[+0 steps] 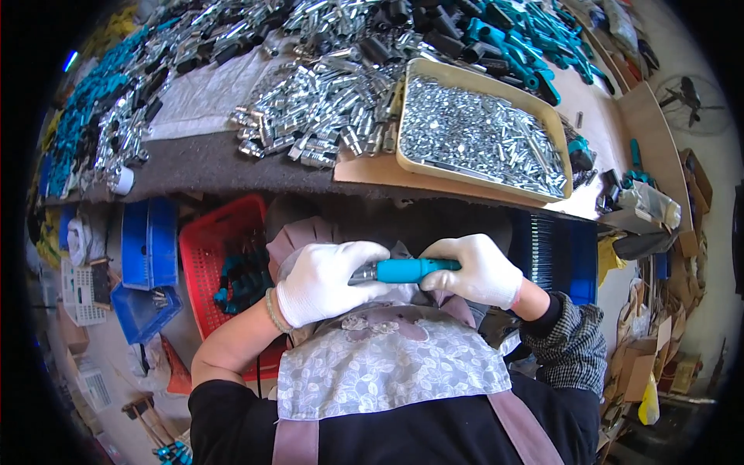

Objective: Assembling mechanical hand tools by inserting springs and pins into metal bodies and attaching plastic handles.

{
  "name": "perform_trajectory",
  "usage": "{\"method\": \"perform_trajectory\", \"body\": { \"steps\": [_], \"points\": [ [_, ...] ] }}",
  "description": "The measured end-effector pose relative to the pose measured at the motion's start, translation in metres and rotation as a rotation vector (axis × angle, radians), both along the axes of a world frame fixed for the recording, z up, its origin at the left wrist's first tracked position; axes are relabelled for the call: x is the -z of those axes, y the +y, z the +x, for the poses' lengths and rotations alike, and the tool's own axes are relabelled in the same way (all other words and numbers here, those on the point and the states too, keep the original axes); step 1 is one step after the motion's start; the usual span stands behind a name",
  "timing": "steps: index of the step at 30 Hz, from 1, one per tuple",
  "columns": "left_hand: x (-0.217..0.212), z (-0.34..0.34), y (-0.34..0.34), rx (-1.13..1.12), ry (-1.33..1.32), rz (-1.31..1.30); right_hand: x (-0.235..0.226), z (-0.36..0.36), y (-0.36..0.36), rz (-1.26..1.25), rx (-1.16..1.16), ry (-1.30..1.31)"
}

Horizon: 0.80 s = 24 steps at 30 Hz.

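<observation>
Just beyond my apron, both gloved hands grip a teal cylindrical handle with a metal end point(401, 270), held level. My left hand point(324, 280), in a white glove, is closed around the metal end at its left. The right end of the teal body is pinched in my right hand point(482, 271), also gloved in white. Fingers cover both ends, so their exact shape is hidden. Past the hands, on the bench, a cream tray point(564, 159) holds many small shiny metal pins. Beside the tray lies a heap of silver metal fittings point(314, 116).
Teal plastic housings point(515, 43) and black sleeves pile up at the back of the bench point(201, 164). Under its edge stand a red basket point(195, 242) with teal-and-black parts and blue bins point(147, 244). Cardboard boxes point(642, 356) sit on the right.
</observation>
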<state>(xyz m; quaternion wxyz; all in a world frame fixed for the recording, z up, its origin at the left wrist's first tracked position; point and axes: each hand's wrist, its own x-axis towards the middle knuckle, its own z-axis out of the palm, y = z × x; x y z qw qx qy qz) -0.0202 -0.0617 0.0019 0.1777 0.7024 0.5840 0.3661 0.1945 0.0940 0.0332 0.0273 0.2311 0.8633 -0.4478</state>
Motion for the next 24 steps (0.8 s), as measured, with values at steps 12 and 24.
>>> {"method": "perform_trajectory", "body": {
  "steps": [12, 24],
  "points": [
    [-0.003, 0.006, 0.002, 0.047, 0.026, 0.058, 0.006, 0.002, -0.001, -0.175, 0.045, 0.065],
    [-0.011, 0.015, 0.007, 0.166, 0.025, 0.144, 0.004, 0.011, 0.010, -0.548, 0.034, -0.087]
  ]
}}
